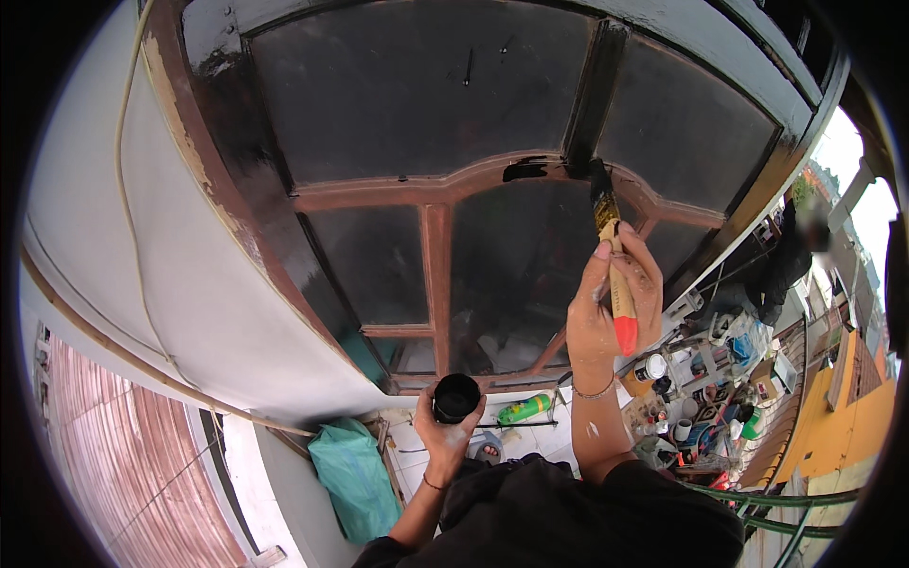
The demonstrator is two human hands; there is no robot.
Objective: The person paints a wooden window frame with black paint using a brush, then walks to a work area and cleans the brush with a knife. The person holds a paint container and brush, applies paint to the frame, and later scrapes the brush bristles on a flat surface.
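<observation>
My right hand [595, 322] grips a paintbrush [620, 295] by its pale wooden handle with a red end. The dark bristles touch the brown wooden window frame [379, 196] close to where its crossbar meets a black upright bar [597, 90]. A wet black patch [526, 168] lies on the crossbar, left of the bristles. Lower down, my left hand [449, 437] is wrapped round a small black cup [456, 398] with a dark inside; I cannot make out how full it is. Dark glass panes [417, 85] fill the frame. Pale paint spots mark my right hand and forearm.
A white wall [189, 293] with a hanging cord [123, 170] curves along the left. On the floor are a green bag [355, 481] and a green bottle [524, 409]. Cans, tools and bags form a pile [701, 417] at right, near another person [786, 260].
</observation>
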